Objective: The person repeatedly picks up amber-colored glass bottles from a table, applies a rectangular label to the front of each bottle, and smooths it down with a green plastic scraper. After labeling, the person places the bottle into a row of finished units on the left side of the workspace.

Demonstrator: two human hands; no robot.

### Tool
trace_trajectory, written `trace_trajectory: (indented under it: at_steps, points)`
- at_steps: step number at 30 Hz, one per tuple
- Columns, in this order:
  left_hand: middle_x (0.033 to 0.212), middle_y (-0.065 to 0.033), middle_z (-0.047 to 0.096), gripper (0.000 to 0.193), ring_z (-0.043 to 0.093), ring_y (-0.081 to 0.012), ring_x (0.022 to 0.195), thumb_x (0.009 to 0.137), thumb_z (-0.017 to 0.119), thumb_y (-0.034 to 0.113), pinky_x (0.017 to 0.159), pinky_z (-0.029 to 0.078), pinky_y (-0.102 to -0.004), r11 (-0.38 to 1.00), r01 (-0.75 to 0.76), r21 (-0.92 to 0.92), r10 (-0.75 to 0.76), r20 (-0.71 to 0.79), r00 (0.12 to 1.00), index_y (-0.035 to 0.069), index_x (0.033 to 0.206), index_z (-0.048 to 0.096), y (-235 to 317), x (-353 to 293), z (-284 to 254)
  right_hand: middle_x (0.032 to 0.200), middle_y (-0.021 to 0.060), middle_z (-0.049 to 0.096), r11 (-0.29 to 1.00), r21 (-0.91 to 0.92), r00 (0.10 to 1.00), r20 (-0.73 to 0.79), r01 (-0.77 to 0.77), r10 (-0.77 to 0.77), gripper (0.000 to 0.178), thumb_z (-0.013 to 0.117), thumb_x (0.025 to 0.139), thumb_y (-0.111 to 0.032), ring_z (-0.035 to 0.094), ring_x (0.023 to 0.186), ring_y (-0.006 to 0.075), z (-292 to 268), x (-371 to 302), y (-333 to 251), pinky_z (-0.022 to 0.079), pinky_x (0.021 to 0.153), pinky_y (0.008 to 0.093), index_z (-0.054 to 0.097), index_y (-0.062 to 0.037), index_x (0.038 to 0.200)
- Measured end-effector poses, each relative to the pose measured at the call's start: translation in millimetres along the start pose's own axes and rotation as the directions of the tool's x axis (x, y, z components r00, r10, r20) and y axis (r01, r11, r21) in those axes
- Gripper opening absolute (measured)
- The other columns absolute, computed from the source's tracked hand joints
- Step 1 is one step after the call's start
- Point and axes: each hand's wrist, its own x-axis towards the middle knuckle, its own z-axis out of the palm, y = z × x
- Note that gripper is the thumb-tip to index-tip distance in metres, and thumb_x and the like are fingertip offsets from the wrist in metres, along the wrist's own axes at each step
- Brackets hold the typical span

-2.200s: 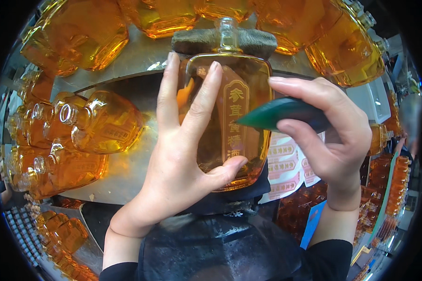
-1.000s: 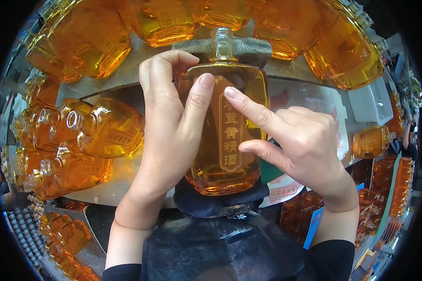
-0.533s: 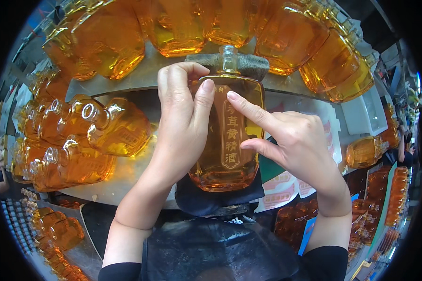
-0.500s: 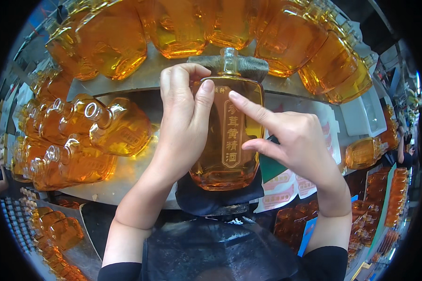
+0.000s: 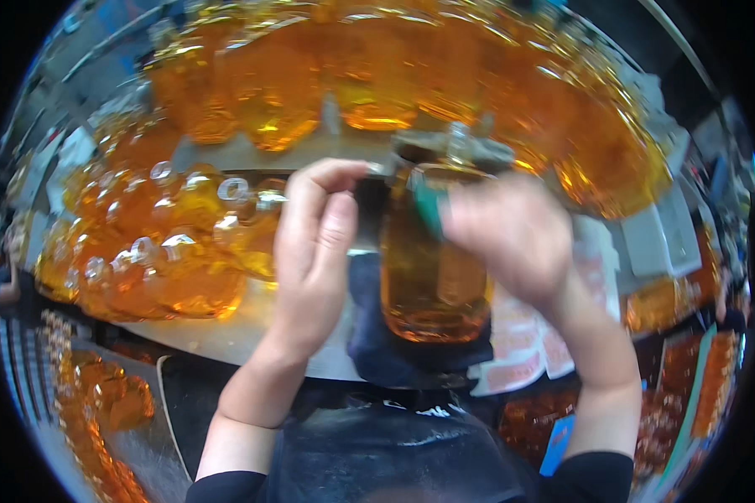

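A clear glass bottle (image 5: 411,285) of amber liquid lies on a dark cloth pad (image 5: 367,318), neck pointing away from me. Its neck rests on a grey padded roll (image 5: 488,153). My right hand (image 5: 516,235), smeared by motion, is over the bottle's upper right part. A flat green scraper (image 5: 428,210) sticks out from its fingers against the glass near the shoulder. To the left of the bottle is my left hand (image 5: 310,243), apart from the glass, its thumb and fingers loosely bent with nothing seen between them.
Large amber bottles (image 5: 369,75) stand in a curved row at the back. More bottles (image 5: 159,285) crowd the left of the metal table (image 5: 176,335). Sheets of red-and-white labels (image 5: 520,356) lie to the right, near a white bin (image 5: 658,235). Crated bottles (image 5: 537,419) sit lower right.
My left hand has come off the bottle's left shoulder. The right hand has brought the green scraper from beneath its palm up onto the bottle. The whole view has shifted slightly.
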Motion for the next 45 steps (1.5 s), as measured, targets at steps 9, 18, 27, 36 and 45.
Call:
trace_trajectory:
  at_steps: [9,18,27,36,45]
  points:
    - [0.118,-0.0184,0.056,0.036,0.049,-0.0361,0.114,0.096,0.055,0.022,0.101,0.039,-0.0436,0.9,-0.33,0.284,0.282,0.199,0.939,-0.001,0.124,0.058,1,29,34,0.087,0.0106,0.059,0.984,0.049,0.986,0.002,-0.169,0.169,0.019,0.065,0.082,0.008,0.057,0.076,0.024,-23,6,-18,0.047,0.07,0.0293,0.063,-0.001,0.098]
    - [0.101,-0.0108,0.059,0.039,0.046,-0.0279,0.107,0.087,0.064,0.041,0.092,0.038,-0.0406,0.454,-0.362,0.814,0.244,0.276,0.929,0.002,0.087,0.072,-30,86,105,0.083,0.0123,0.065,0.744,0.462,0.836,-0.011,-0.482,0.548,0.018,0.075,0.085,-0.003,0.061,0.071,0.0232,-80,-46,-80,0.052,0.064,0.031,0.064,0.0069,0.096]
    - [0.084,-0.0114,0.062,0.022,0.06,-0.0312,0.081,0.08,0.076,0.023,0.072,0.049,-0.041,0.818,-0.479,0.318,0.414,0.253,0.875,0.005,0.08,0.062,99,-32,3,0.089,0.0153,0.066,0.739,0.442,0.709,-0.272,-0.508,0.65,0.025,0.074,0.089,-0.012,0.063,0.077,0.0241,-83,-76,-55,0.054,0.074,0.0332,0.064,0.0089,0.097]
    - [0.091,-0.007,0.067,0.029,0.06,-0.0127,0.08,0.096,0.065,0.03,0.073,0.049,-0.0282,0.313,0.201,0.928,0.484,-0.338,0.807,0.002,0.087,0.064,273,-201,-207,0.092,0.0139,0.068,0.659,0.495,0.692,-0.147,-0.567,0.706,0.022,0.076,0.087,-0.01,0.062,0.081,0.0222,-53,-51,-47,0.053,0.078,0.033,0.066,0.0075,0.097]
    - [0.076,-0.0121,0.066,0.028,0.062,-0.0315,0.077,0.084,0.074,0.03,0.067,0.047,-0.0442,-0.176,0.812,0.556,0.629,-0.571,0.527,0.005,0.08,0.062,235,-289,-491,0.092,0.0116,0.07,0.637,0.429,0.693,-0.035,-0.64,0.72,0.022,0.076,0.088,-0.013,0.063,0.081,0.0199,-30,-13,-49,0.053,0.078,0.0321,0.068,0.0048,0.097]
